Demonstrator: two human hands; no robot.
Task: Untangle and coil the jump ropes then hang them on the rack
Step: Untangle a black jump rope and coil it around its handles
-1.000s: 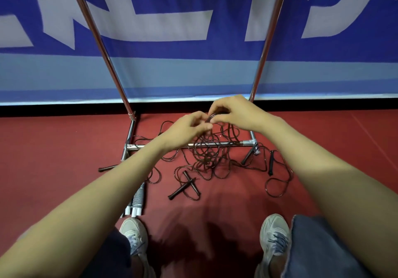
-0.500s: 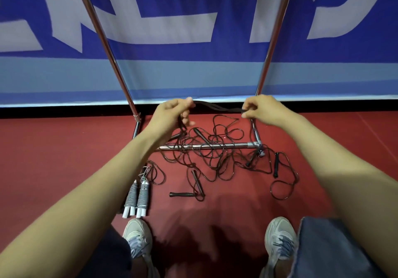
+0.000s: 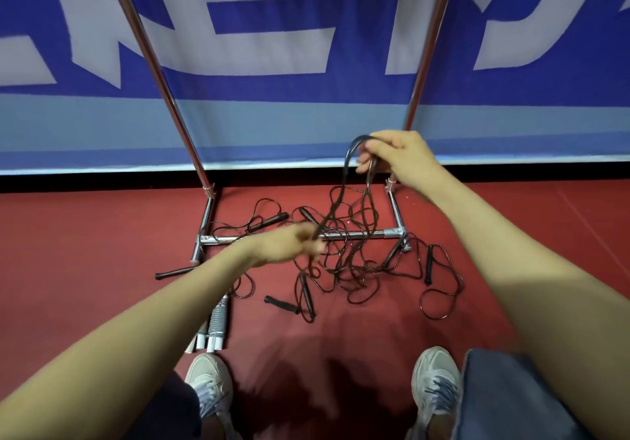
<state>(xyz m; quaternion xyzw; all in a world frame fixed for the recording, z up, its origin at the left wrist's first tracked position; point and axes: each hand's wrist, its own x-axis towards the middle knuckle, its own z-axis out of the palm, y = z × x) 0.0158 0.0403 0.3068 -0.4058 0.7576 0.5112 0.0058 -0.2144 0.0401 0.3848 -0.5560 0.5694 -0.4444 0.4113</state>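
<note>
Black rope [image 3: 344, 180] loops from raised right hand [image 3: 397, 155] to left hand [image 3: 289, 245].

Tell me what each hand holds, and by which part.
The right hand holds a black rope at its raised bend, cord not handle. The left hand, blurred, seems to grip the same cords lower down.

A blue banner [image 3: 306, 86] with large white lettering fills the upper half of the frame, a paler band running along its lower part. Below it, a black strip [image 3: 102, 180] meets the red sports floor [image 3: 85, 252]. At the bottom edge stand two pale grey sneakers, one lower left [image 3: 208, 378], one lower right [image 3: 434, 378], beside blue denim [image 3: 504, 398].
</note>
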